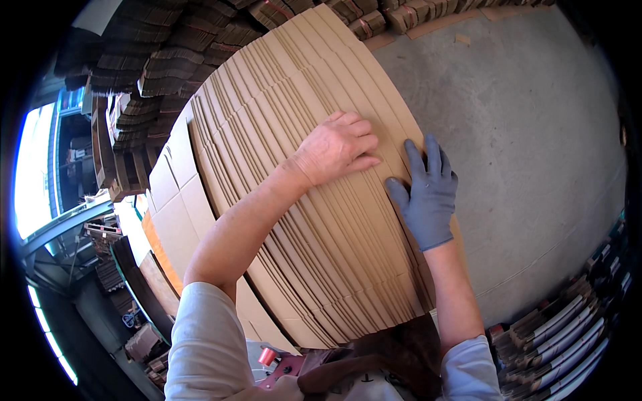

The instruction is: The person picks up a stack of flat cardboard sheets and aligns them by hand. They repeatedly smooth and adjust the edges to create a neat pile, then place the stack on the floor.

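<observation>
A large stack of flat brown cardboard sheets (287, 127) fans out in front of me, the sheets overlapping in narrow creased steps. My bare left hand (338, 148) rests on its upper middle, fingers curled against the sheets. Whether a sheet edge is pinched under those fingertips is hidden. On the right border of the stack lies my right hand (428, 200) in a grey glove. Its fingers are spread and the thumb points left over the cardboard. Paler sheets (184, 194) show at the stack's left side, separated by a dark gap.
Tall piles of bundled cardboard (180, 60) stand at the far left, with a wooden pallet (124, 170) near them. Grey concrete floor (528, 134) stretches to the right. More bundled stacks (562, 334) sit at the lower right. A red knob (267, 355) on a panel is close to my body.
</observation>
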`<state>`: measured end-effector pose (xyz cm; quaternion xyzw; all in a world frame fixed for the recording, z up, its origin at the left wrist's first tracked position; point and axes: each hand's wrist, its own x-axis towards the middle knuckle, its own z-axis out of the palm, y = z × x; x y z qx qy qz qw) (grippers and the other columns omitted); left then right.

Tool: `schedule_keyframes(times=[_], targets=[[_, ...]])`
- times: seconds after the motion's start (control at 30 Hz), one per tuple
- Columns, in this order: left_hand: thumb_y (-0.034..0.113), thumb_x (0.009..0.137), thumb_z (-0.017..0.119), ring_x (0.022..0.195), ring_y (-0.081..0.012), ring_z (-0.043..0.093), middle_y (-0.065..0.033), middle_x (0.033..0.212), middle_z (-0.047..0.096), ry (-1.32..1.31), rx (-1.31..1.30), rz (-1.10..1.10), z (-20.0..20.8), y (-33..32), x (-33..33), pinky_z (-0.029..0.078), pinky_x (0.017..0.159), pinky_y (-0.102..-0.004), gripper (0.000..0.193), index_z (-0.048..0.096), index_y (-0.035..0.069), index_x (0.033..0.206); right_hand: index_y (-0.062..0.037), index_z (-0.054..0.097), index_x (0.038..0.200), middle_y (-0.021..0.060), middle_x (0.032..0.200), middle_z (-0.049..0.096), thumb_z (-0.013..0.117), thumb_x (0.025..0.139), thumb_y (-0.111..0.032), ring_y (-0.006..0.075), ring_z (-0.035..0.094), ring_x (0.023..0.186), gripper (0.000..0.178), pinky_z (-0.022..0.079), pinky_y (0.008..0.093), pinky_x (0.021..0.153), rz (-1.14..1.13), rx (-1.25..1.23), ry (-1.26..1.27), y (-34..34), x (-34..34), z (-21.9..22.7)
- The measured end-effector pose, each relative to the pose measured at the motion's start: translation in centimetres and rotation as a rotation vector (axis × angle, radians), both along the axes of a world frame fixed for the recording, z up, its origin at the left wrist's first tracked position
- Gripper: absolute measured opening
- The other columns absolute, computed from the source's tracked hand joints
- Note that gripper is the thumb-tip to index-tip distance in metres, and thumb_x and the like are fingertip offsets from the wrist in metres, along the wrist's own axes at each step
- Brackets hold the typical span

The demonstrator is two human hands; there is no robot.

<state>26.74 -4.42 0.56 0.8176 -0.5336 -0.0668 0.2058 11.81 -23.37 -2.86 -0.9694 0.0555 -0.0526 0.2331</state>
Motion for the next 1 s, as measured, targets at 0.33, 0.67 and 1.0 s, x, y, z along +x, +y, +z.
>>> schedule_keyframes(times=[0.33, 0.67, 1.0], targets=[[0.03, 0.084, 0.079, 0.091, -0.0264, 0.057, -0.0038, 0.086, 0.056, 0.007, 0.007, 0.002, -0.1, 0.1, 0.0, 0.048, 0.084, -0.0391, 0.026, 0.061, 0.013, 0.082, -0.0162, 0.054, 0.146, 0.0199, 0.154, 0.042, 0.077, 0.082, -0.044, 0.0408, 0.05, 0.132, 0.073, 0.046, 0.0536, 0.093, -0.001, 0.001, 0.014, 0.0, 0.1, 0.0], [0.03, 0.083, 0.08, 0.092, -0.0273, 0.058, -0.005, 0.088, 0.058, 0.038, 0.013, 0.011, 0.1, 0.1, 0.3, 0.049, 0.086, -0.0398, 0.025, 0.062, 0.011, 0.084, -0.0163, 0.055, 0.146, 0.019, 0.153, 0.044, 0.077, 0.082, -0.043, 0.0401, 0.052, 0.13, 0.072, 0.047, 0.0523, 0.09, -0.004, 0.016, 0.001, 0.1, 0.1, 0.1], [0.027, 0.082, 0.081, 0.09, -0.0278, 0.059, -0.0049, 0.088, 0.06, 0.037, -0.016, 0.006, -0.2, 0.0, 0.4, 0.05, 0.087, -0.0397, 0.024, 0.065, 0.01, 0.086, -0.0127, 0.055, 0.144, 0.0221, 0.154, 0.044, 0.066, 0.097, -0.036, 0.0422, 0.052, 0.13, 0.053, 0.045, 0.0551, 0.102, -0.034, 0.486, -0.028, -2.1, 0.0, -0.6]])
